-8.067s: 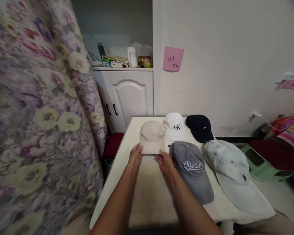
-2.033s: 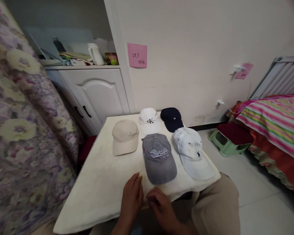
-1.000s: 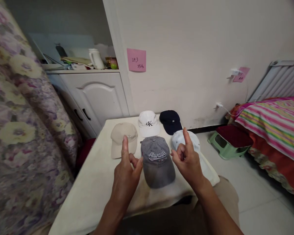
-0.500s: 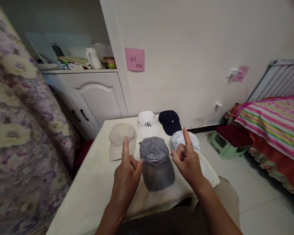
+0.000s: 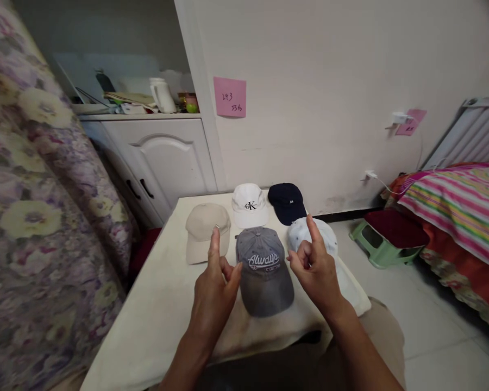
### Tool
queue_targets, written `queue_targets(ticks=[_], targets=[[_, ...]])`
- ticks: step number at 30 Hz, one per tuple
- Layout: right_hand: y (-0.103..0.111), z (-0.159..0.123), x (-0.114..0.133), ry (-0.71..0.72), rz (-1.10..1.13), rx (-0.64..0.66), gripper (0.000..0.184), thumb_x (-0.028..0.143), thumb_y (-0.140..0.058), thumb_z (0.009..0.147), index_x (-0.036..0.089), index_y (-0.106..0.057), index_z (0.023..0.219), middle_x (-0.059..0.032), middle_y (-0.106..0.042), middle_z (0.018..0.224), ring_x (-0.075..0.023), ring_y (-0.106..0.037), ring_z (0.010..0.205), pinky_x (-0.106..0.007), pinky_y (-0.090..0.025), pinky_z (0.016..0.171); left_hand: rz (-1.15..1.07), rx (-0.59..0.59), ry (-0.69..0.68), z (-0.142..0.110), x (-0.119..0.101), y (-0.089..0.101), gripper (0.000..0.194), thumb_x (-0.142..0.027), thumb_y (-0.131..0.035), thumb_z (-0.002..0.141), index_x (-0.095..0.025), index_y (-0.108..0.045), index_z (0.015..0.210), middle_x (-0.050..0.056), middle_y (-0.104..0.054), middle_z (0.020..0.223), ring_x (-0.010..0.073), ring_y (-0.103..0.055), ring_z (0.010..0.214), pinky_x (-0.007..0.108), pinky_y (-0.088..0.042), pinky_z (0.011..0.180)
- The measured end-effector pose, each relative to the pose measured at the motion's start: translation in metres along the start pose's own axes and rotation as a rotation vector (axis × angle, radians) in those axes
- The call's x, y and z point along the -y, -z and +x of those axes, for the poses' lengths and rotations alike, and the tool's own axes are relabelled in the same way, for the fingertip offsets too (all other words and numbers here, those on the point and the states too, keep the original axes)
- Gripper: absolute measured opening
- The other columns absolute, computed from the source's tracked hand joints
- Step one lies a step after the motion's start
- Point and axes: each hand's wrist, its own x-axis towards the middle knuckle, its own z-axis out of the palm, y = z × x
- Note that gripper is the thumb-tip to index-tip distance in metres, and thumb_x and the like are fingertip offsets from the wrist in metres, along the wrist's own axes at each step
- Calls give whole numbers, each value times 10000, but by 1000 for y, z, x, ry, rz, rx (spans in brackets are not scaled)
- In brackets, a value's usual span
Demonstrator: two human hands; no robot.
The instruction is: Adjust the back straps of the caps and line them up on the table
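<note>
My left hand (image 5: 217,282) is raised over the table with its index finger stretched up, its thumb apart and the other fingers curled. It holds nothing and overlaps the lower edge of the beige cap (image 5: 204,222). In the same pose and also without anything in it, my right hand (image 5: 315,269) partly hides the light blue cap (image 5: 296,234). Between the hands lies a grey cap (image 5: 264,282) with "Always" lettering, its brim toward me. Behind it are a white cap (image 5: 248,198) with black letters and a navy cap (image 5: 286,201).
A cream cloth covers the table (image 5: 155,315), which stands against the wall. On the left are a floral curtain (image 5: 36,217) and a white cabinet (image 5: 167,157) with a white jug (image 5: 162,96). To the right stand a green stool (image 5: 375,244) and a bed (image 5: 472,195).
The whole view has shifted slightly, so everything appears a little further right. Both hands keep the same pose, and the caps stay in their places on the table.
</note>
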Motion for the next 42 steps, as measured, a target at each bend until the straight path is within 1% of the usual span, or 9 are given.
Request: queue_targets(ticks=[3,5,8,12,20,24,31,37,42], targets=[[-10,-16,-1,21,18,85,379,147,-533,879,198,-593,1250,62,-487,609,-112,-474,501,-219,-427,526,-61,54,47,-1,24,-8,516,-364,-502,919,-240,-455,1418,-71,-513,645,161,-614,618,269,-460,632],[-27,-38,-2,9,75,208,205,150,-513,886,195,-661,1021,30,-569,640,-112,-497,505,-221,-404,507,-144,116,112,-3,52,-17,325,-354,-510,903,-195,-619,1165,-54,-541,644,186,-660,672,290,-473,666],[-67,-84,-5,-14,181,418,166,140,-532,848,196,-664,931,4,-648,686,-133,-569,570,-231,-425,553,-409,105,302,-13,97,-29,244,-314,-622,814,-158,-643,1001,4,-664,743,212,-685,771,321,-505,757],[-116,-134,-11,-86,303,665,96,158,-605,818,206,-674,866,58,-561,520,-112,-508,458,-208,-350,481,-1007,-151,631,-23,139,-34,380,-224,-766,717,-128,-618,1053,79,-723,956,190,-699,877,331,-529,877],[-143,-151,-25,-45,244,724,96,155,-611,816,196,-679,869,18,-658,615,-133,-586,539,-217,-371,535,-1399,-287,776,13,171,-51,190,-31,-581,829,-140,-603,983,111,-733,943,182,-722,927,329,-569,917],[-145,-158,-29,-7,169,758,117,165,-622,807,185,-694,898,-23,-714,712,-156,-641,622,-229,-396,587,-1565,-367,812,44,183,-65,225,-26,-448,904,-151,-614,988,83,-737,884,153,-730,841,315,-593,872],[-148,-161,-33,-5,170,761,136,136,-618,784,180,-699,884,-31,-726,731,-163,-652,640,-230,-387,590,-1745,-438,820,70,180,-68,415,-5,-408,927,-172,-547,1281,121,-742,1091,180,-731,972,326,-604,864],[-145,-155,-30,-113,277,744,111,160,-619,775,174,-703,846,10,-625,601,-140,-563,548,-239,-348,548,-1795,-423,721,38,167,-44,367,2,-413,949,-157,-577,1236,95,-772,987,162,-751,884,314,-596,885],[-136,-143,-15,-396,604,763,188,334,-627,847,168,-674,923,5,-627,649,-148,-582,561,-252,-436,554,-1788,-360,689,-12,153,-22,471,59,-429,902,-185,-570,1280,96,-781,1006,173,-749,929,292,-560,943]])
